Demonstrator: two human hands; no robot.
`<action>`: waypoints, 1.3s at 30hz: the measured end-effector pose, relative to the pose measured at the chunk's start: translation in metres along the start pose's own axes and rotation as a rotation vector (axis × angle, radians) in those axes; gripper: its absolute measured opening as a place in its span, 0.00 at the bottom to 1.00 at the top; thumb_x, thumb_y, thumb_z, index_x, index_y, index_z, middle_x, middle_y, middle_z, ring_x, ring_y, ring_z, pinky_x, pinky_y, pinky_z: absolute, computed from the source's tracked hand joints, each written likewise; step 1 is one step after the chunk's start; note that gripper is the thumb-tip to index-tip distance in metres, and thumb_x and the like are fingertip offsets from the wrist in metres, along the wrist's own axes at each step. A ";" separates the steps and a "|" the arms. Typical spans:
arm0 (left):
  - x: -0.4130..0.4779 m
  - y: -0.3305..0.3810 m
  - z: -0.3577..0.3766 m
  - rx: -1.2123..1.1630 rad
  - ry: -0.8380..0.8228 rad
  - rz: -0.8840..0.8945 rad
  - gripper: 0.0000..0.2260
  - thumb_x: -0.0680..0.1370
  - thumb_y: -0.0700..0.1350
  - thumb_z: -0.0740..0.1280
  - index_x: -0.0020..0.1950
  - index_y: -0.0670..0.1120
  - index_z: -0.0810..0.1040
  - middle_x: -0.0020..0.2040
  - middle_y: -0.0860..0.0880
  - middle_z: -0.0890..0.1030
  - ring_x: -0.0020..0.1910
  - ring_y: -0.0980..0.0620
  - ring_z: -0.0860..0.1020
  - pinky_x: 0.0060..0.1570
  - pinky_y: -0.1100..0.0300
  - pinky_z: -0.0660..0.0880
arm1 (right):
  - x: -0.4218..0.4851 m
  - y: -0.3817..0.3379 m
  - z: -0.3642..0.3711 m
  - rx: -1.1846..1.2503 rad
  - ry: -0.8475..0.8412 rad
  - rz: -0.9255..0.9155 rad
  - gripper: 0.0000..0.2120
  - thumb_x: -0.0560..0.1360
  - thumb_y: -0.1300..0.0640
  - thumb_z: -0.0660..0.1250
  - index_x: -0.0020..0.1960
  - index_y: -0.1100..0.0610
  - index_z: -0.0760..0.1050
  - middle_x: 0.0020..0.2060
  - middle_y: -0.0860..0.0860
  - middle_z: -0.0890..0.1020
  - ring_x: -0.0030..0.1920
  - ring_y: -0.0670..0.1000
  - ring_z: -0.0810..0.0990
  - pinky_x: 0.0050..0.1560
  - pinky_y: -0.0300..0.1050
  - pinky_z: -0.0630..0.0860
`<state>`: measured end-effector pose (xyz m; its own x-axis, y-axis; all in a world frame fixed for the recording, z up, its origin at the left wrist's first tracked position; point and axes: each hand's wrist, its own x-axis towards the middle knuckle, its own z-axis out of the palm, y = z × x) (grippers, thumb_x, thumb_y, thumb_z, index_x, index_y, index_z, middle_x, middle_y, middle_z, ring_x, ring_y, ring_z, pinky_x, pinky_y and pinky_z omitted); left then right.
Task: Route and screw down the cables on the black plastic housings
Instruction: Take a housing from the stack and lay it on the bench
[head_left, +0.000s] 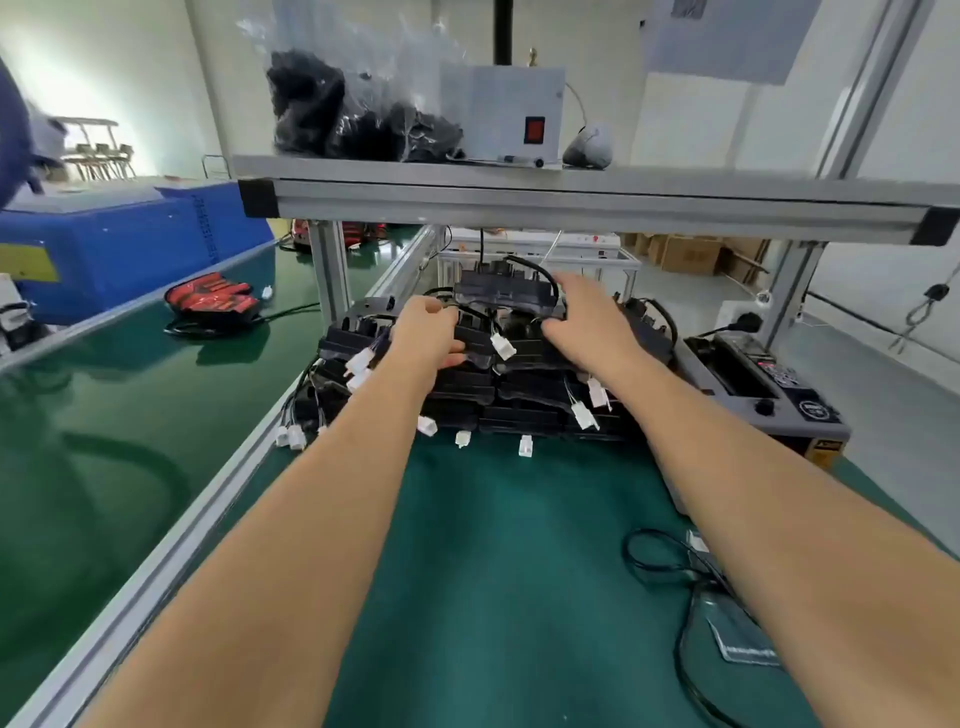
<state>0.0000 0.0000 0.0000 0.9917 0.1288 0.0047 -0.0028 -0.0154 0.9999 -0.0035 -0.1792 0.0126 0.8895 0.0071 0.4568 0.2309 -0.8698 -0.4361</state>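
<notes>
Pile of black housings (519, 395) sits at the far end of the green worktop (493, 545), under the aluminium shelf (519, 195). The housings are stacked several deep. Black cables trail off them, ending in white connectors (503, 347) that hang over the front and left sides of the pile.

Both arms reach forward to the pile. Right hand (587, 322) is curled over the right end of the top housing (504, 291), thumb under and fingers over it. Left hand (431, 332) has curled fingers at that housing's left end and its thumb lies across a lower one. I cannot tell what it actually grips.

Grey machine (753, 384) stands just right of the pile. Loose black cable (670, 566) lies on the near right of the mat. Green conveyor belt (104, 415) runs along the left. On the shelf are a clear bag of black parts (353, 114) and a white box with a red switch (501, 114).
</notes>
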 end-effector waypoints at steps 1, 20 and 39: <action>0.002 0.001 0.002 0.010 0.004 -0.005 0.16 0.82 0.42 0.59 0.69 0.43 0.66 0.58 0.43 0.73 0.48 0.46 0.78 0.36 0.59 0.78 | 0.006 -0.001 0.003 -0.053 -0.027 -0.017 0.32 0.72 0.59 0.66 0.74 0.55 0.60 0.67 0.57 0.69 0.64 0.59 0.71 0.57 0.49 0.71; 0.048 0.030 0.005 -0.065 -0.091 -0.230 0.17 0.76 0.60 0.65 0.50 0.46 0.75 0.31 0.46 0.84 0.24 0.54 0.79 0.22 0.69 0.70 | 0.047 -0.004 0.015 -0.170 -0.017 -0.150 0.30 0.71 0.55 0.69 0.70 0.53 0.63 0.64 0.55 0.73 0.56 0.60 0.76 0.49 0.49 0.73; 0.004 0.029 -0.008 -0.294 -0.133 -0.156 0.12 0.76 0.50 0.67 0.49 0.42 0.76 0.27 0.47 0.81 0.29 0.51 0.82 0.29 0.62 0.78 | -0.003 0.002 -0.003 0.023 0.088 -0.305 0.34 0.68 0.50 0.73 0.70 0.51 0.64 0.61 0.51 0.73 0.59 0.51 0.73 0.57 0.49 0.70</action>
<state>0.0033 0.0078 0.0288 0.9911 -0.0235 -0.1307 0.1320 0.2831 0.9500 -0.0069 -0.1823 0.0124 0.7408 0.2225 0.6338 0.4915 -0.8227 -0.2856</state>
